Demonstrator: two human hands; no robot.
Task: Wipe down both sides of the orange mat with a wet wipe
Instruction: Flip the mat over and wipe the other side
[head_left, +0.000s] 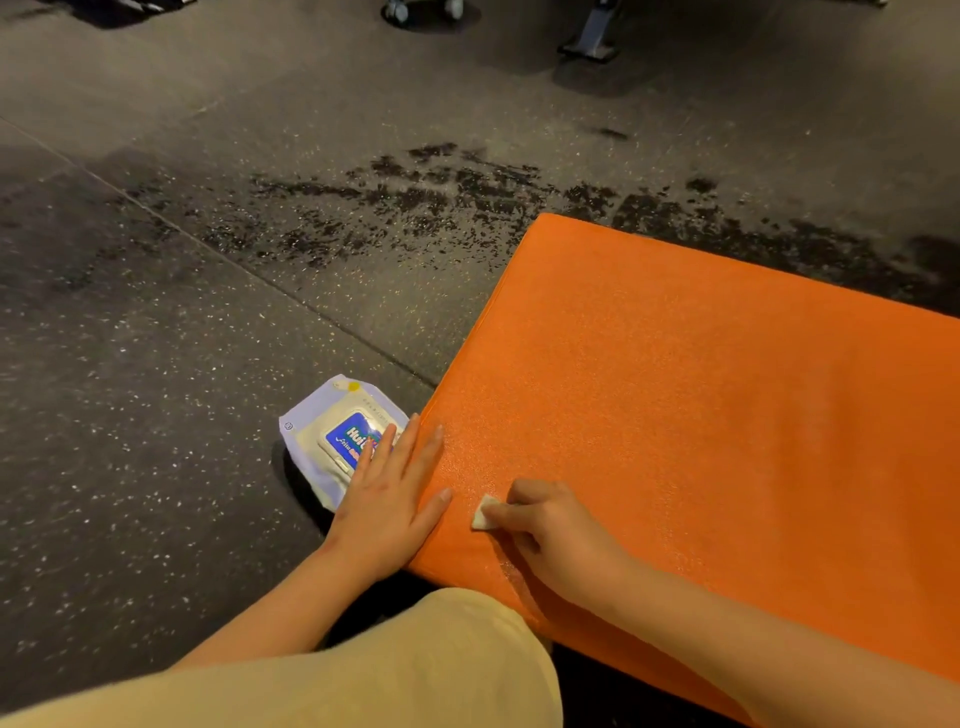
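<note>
Position of work: a thick orange foam mat with a grained top (701, 415) lies flat on dark speckled rubber flooring (156, 415), and wiping stands at its near left corner. The right hand (550, 535) has its fingers curled down over a small folded white wet wipe (485, 513), pinching it against the mat surface. The left hand (389, 499) lies flat with fingers straight and together, holding nothing, across the mat's left edge. Its fingertips overlap a white-and-blue soft plastic wipes pack (332, 436) on the floor just beside the mat; contact with the pack cannot be confirmed. Only a faint glistening streak (511, 571) shows near the right wrist, so most of the top face, and presumably the whole underside, appear outstanding. Principal risk, in my judgement, is incomplete coverage: the wipe is folded very small against a large face, so bands may be missed and the wipe may dry or load with dirt before the far end. Second risk is the mat sliding under the strokes if the bracing hand lifts. Third is re-soiling: dark patchy marks (467, 197) lie on the floor beyond the mat, and a turned-over clean face could pick them up.
</note>
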